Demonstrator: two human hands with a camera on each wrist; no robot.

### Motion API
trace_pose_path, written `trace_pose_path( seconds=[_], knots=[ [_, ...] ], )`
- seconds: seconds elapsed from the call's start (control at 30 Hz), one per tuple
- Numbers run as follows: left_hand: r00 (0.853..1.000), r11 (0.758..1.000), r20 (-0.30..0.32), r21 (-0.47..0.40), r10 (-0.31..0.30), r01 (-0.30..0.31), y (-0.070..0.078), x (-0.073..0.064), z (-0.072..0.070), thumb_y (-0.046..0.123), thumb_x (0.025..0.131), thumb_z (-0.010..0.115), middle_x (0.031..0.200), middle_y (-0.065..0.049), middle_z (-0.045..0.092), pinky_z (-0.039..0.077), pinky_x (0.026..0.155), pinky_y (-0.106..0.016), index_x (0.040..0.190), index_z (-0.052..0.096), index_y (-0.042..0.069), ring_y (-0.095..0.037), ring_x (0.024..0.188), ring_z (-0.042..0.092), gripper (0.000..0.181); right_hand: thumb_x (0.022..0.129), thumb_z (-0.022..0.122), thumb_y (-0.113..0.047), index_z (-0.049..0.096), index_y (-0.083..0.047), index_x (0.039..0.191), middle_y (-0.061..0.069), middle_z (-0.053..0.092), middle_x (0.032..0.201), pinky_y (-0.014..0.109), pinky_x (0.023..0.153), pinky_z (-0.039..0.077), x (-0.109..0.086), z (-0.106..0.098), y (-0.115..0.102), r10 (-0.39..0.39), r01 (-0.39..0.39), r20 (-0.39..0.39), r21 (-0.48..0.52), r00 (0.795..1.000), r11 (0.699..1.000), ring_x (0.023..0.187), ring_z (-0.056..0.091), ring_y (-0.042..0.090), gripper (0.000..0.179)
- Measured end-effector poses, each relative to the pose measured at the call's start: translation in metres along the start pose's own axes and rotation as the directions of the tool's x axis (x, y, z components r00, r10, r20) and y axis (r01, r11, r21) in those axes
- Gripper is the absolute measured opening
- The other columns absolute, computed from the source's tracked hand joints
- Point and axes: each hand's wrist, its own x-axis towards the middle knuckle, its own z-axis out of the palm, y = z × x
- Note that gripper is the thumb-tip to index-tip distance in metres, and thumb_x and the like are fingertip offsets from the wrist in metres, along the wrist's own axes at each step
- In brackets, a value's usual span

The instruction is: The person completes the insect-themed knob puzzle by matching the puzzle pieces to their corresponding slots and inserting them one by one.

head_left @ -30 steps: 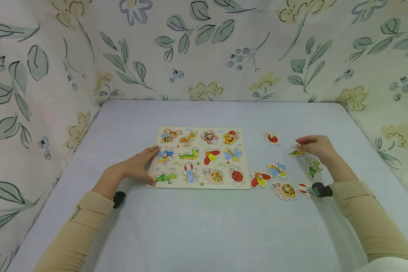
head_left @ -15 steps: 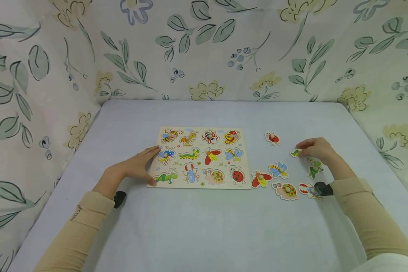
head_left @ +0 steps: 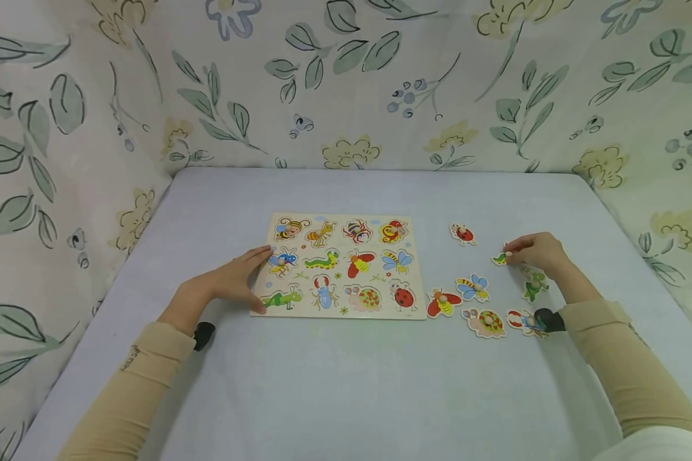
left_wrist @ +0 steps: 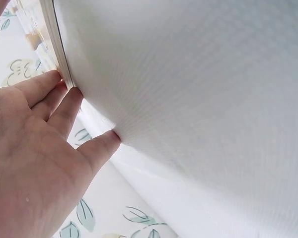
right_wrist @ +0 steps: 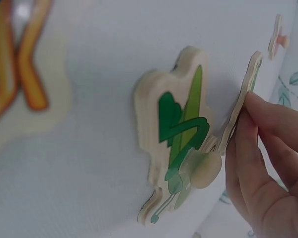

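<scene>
At the left edge of the wooden insect puzzle board, my left hand rests with fingers spread. In the left wrist view its fingertips touch the board's edge. My right hand pinches the green caterpillar puzzle piece, whose right part the fingers hide. That piece stands tilted, edge toward the camera, in the right wrist view. Just beside it lies the grasshopper piece with a wooden knob. A ladybug piece is to the left of my right hand, farther back.
A red-winged moth piece lies against the board's right edge. Near it are a dragonfly piece, a snail piece and a stag beetle piece, partly covered by the right wrist camera. Floral cloth hangs behind the white table.
The right fingers have closed in on the caterpillar piece and now cover its right part. The left hand and the board stay in place.
</scene>
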Motion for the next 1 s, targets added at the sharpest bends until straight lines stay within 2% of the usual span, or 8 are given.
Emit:
trace_pose_path(
  seconds=[0.33, 0.67, 0.83, 1.0],
  knots=[
    [1.000, 1.000, -0.012, 0.009, 0.011, -0.011, -0.001, 0.001, 0.000, 0.032, 0.069, 0.086, 0.161, -0.019, 0.009, 0.012, 0.114, -0.064, 0.154, 0.015, -0.002, -0.043, 0.145, 0.008, 0.116, 0.091, 0.065, -0.017, 0.059, 0.012, 0.118, 0.031, 0.058, 0.120, 0.042, 0.085, 0.045, 0.001, 0.002, -0.007, -0.031, 0.030, -0.025, -0.004, 0.999, 1.000, 0.103, 0.050, 0.037, 0.040],
    [1.000, 1.000, -0.014, 0.009, 0.013, -0.013, 0.000, 0.000, -0.001, 0.031, 0.069, 0.086, 0.161, -0.019, 0.009, 0.013, 0.113, -0.065, 0.153, 0.016, -0.002, -0.044, 0.145, 0.008, 0.115, 0.091, 0.067, -0.019, 0.060, 0.010, 0.118, 0.024, 0.064, 0.113, 0.047, 0.090, 0.047, -0.002, 0.011, -0.033, -0.067, 0.067, 0.032, -0.007, 0.997, 0.998, 0.103, 0.054, 0.036, 0.040],
    [1.000, 1.000, -0.011, 0.008, 0.010, -0.010, 0.000, 0.000, 0.000, 0.031, 0.069, 0.086, 0.160, -0.020, 0.009, 0.013, 0.113, -0.065, 0.153, 0.015, -0.003, -0.044, 0.145, 0.008, 0.115, 0.092, 0.066, -0.017, 0.060, 0.010, 0.118, 0.027, 0.061, 0.118, 0.052, 0.095, 0.044, -0.005, 0.018, -0.045, -0.090, 0.090, 0.036, 0.007, 0.995, 0.996, 0.107, 0.050, 0.039, 0.038],
    [1.000, 1.000, -0.010, 0.004, 0.012, -0.012, -0.001, 0.001, 0.000, 0.031, 0.069, 0.086, 0.160, -0.020, 0.009, 0.012, 0.113, -0.064, 0.153, 0.015, -0.003, -0.044, 0.145, 0.008, 0.115, 0.091, 0.068, -0.016, 0.061, 0.010, 0.116, 0.026, 0.063, 0.113, 0.051, 0.093, 0.045, -0.007, 0.025, -0.056, -0.124, 0.124, 0.043, 0.008, 0.991, 0.992, 0.105, 0.050, 0.038, 0.036]
  ],
)
